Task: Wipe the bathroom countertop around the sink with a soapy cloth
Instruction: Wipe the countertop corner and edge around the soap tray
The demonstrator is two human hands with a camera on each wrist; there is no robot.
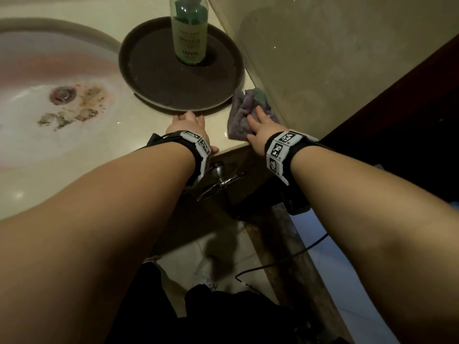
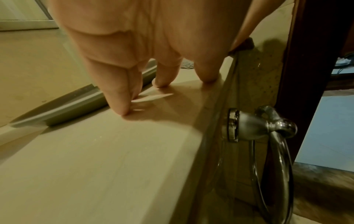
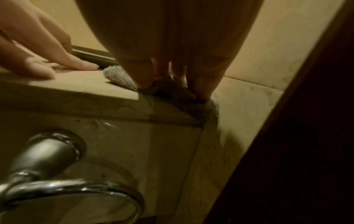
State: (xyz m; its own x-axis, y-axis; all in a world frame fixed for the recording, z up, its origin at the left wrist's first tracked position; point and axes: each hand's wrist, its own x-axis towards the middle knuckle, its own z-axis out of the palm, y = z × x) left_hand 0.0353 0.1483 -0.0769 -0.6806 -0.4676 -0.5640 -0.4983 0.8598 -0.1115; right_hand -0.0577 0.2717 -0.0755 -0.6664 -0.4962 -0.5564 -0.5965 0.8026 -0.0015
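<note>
A crumpled purple-grey cloth (image 1: 242,115) lies on the cream countertop (image 1: 218,137) in the right front corner, against the wall. My right hand (image 1: 258,122) lies flat on it, and in the right wrist view its fingertips (image 3: 143,83) press down into the cloth (image 3: 118,77). To the left, my left hand (image 1: 188,122) rests on the bare countertop (image 2: 95,159) with straight fingers. Its fingertips (image 2: 122,112) touch down right at the rim of a dark round tray (image 2: 80,109) and hold nothing. The stained sink basin (image 1: 29,108) is at the left.
The dark tray (image 1: 149,99) carries a green bottle (image 1: 190,31) and takes up the counter between sink and wall. A wall (image 1: 323,58) bounds the counter on the right, with a dark door frame (image 1: 397,108) beyond. A chrome towel ring (image 1: 221,181) hangs below the counter's front edge.
</note>
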